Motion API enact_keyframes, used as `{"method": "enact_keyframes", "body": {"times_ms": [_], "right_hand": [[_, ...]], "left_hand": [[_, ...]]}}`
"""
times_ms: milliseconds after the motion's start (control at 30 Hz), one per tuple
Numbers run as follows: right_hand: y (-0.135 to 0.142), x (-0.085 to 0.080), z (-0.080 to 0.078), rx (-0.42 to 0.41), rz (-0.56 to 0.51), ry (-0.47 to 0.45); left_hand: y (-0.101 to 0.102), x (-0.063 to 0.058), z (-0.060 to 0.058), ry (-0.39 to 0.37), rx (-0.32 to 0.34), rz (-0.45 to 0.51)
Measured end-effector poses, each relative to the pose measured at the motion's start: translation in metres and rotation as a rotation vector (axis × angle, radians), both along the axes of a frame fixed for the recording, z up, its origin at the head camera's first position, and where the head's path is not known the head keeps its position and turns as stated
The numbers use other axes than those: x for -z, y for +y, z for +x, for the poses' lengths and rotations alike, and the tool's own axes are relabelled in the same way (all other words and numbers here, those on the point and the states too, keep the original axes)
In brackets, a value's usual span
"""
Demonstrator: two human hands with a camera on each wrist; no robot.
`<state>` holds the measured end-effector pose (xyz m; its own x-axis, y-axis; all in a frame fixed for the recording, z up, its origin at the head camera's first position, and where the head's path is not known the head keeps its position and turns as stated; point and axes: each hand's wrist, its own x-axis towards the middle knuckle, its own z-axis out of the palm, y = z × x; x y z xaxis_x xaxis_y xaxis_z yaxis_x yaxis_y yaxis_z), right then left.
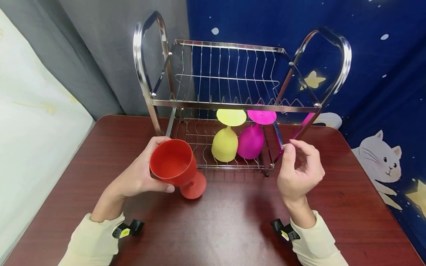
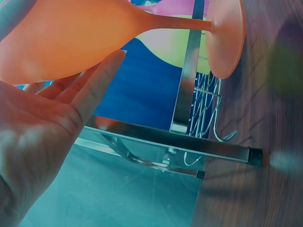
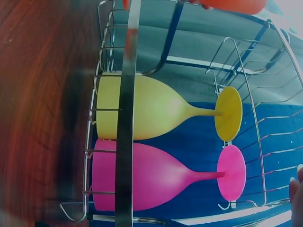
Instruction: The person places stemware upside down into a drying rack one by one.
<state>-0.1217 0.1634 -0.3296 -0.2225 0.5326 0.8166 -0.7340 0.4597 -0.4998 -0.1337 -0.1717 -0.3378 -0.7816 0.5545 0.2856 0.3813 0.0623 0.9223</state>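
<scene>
My left hand grips a red plastic wine goblet round its bowl. The goblet stands off the rack's front left, mouth up and tilted toward me, its round foot lower and to the right. In the left wrist view the goblet looks orange, with fingers along the bowl. My right hand is raised by the rack's right side, fingers loosely curled and holding nothing. Upside down on the rack's lower tier are a yellow goblet and a magenta goblet, side by side.
A two-tier chrome dish rack stands at the back of the dark red wooden table. Its upper tier has wire slots, and tall curved side handles rise at both ends. Behind hang a grey curtain and a blue patterned curtain.
</scene>
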Motion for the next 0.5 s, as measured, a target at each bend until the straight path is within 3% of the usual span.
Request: {"method": "enact_keyframes", "body": {"times_ms": [267,500], "right_hand": [[-0.010,0.001,0.004,-0.110,0.191,0.015],[-0.015,0.002,0.004,-0.143,0.290,0.011]], "left_hand": [[0.011,0.000,0.000,-0.014,0.016,0.025],[0.018,0.000,-0.001,-0.015,0.018,0.028]]}}
